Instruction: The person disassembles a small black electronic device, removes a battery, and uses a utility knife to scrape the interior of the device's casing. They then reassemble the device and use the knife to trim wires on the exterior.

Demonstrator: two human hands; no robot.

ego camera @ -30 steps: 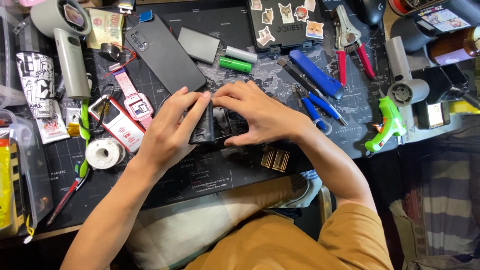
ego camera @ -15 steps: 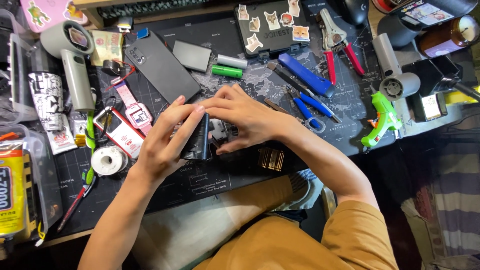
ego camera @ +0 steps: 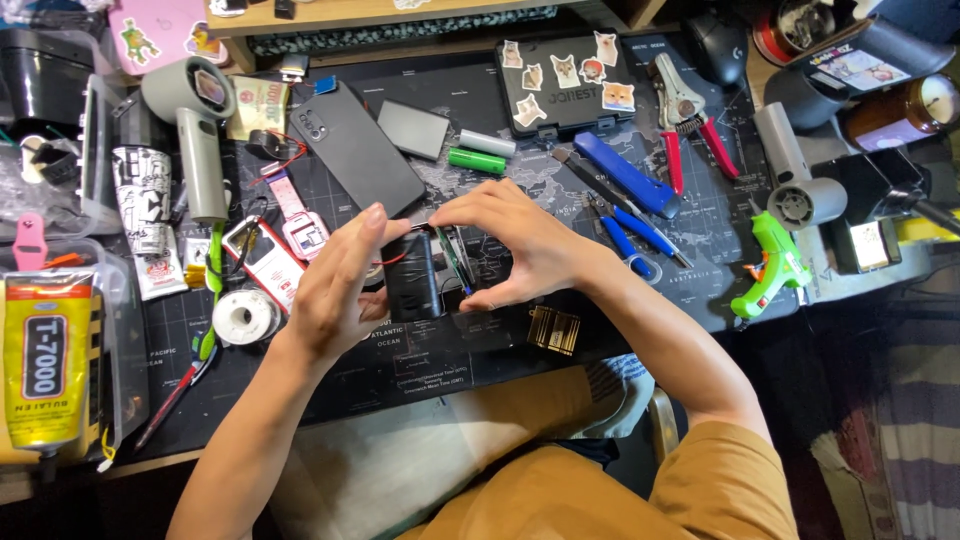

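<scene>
Both of my hands meet over the middle of a dark desk mat [ego camera: 440,360]. My left hand [ego camera: 335,285] grips the left side of a small black electronic box [ego camera: 413,275] with red wires showing at its edge. My right hand [ego camera: 515,245] curls over the right side of the same box, fingertips on its top edge near a green circuit part. A green cylindrical battery [ego camera: 476,160] and a silver one [ego camera: 487,143] lie just beyond my hands.
A black phone [ego camera: 355,148] and a grey slab [ego camera: 412,128] lie at the back. Blue cutters [ego camera: 630,232], red pliers [ego camera: 690,125] and a green glue gun [ego camera: 772,262] are to the right. A solder spool [ego camera: 246,318], pink watch [ego camera: 295,220] and yellow glue tube [ego camera: 45,360] are left.
The box has been turned up onto its side between my hands. My right hand's fingers have shifted to its top edge. The camera view has tilted slightly downward.
</scene>
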